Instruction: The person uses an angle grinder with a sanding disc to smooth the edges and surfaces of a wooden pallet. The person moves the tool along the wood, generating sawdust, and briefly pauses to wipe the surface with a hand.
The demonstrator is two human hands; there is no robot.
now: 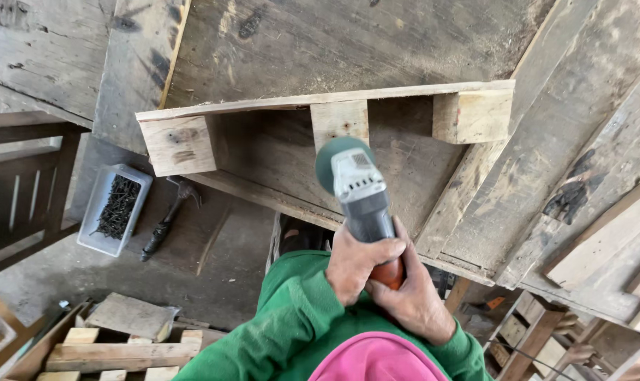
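Below the camera, both hands grip a grey and green handheld power sander with an orange grip (360,194): the left hand (355,264) is wrapped shut around its body, and the right hand (411,293) is curled closed around the orange rear end. Its round green head sits just in front of the middle block of a pale wooden pallet frame with three square blocks (320,116), which stands at 12 o'clock from the hands on weathered grey planks (334,42). At 9 o'clock lies a white plastic tray of dark nails (115,208), with a dark-handled claw hammer (166,219) just beside it. At 7 o'clock is a stack of pale wood offcuts (115,342). Green sleeves and a pink garment hide the forearms and the floor under them. Whether the sander head touches the block cannot be told; more timber at 4 o'clock is cut off by the edge.
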